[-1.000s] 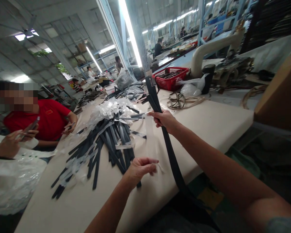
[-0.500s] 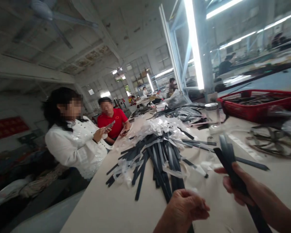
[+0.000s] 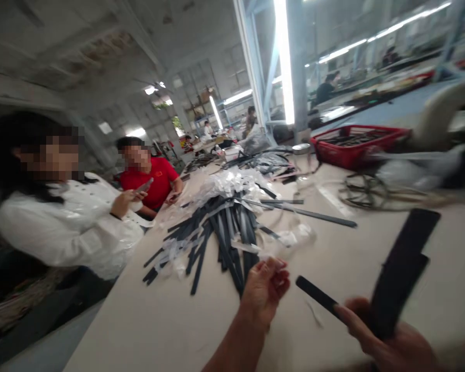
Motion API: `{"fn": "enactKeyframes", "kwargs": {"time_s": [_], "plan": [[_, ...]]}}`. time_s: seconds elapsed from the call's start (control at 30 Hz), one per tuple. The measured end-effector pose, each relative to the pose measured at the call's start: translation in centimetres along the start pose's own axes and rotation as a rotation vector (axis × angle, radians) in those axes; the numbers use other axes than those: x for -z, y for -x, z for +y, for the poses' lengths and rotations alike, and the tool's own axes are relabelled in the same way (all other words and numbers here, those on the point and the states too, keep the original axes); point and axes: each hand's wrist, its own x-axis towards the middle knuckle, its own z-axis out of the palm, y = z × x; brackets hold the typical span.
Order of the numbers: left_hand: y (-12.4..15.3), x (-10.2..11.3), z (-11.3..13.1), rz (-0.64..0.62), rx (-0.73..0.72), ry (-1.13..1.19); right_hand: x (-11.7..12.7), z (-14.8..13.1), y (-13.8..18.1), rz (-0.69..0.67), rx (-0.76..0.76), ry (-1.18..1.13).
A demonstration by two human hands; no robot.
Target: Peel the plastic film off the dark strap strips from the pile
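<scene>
Lower right of the frame: right hand (image 3: 387, 336) closed around dark straps (image 3: 405, 266), which rise up and to the right from the fist. Two flat ends show, one above the other; a third, narrower end sticks out to the left of the fingers. Motion blur; I cannot tell how many straps are in the grip. The wrist is cut off by the bottom edge.

Bottom centre: left hand (image 3: 265, 292) raised just above the table (image 3: 147, 330), fingers curled toward the thumb. Something pale may be pinched at the fingertips, too blurred to confirm, so its grip cannot be told. The forearm runs out of the frame below.

Centre: pile of black straps (image 3: 225, 237) on the table, mixed with clear plastic wrappers (image 3: 236, 183), just beyond the left hand.

Left side: a person in a white top (image 3: 70, 227) holds a phone (image 3: 144, 186); a second person in a red shirt (image 3: 157, 178) sits behind, partly hidden.

Upper right: red basket (image 3: 356, 147), contents dark and unclear. A coiled ring (image 3: 366, 190) lies near it, smeared by blur.
</scene>
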Motion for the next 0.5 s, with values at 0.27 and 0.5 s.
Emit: {"fn": "enactKeyframes", "kwargs": {"time_s": [0.27, 0.5], "plan": [[0.9, -1.0, -0.9, -0.006, 0.078, 0.001, 0.5, -2.5, 2.7, -0.007, 0.107, 0.005], [1.7, -1.0, -2.4, -0.061, 0.154, -0.011, 0.3, -2.2, 2.6, -0.012, 0.136, 0.025]]}}
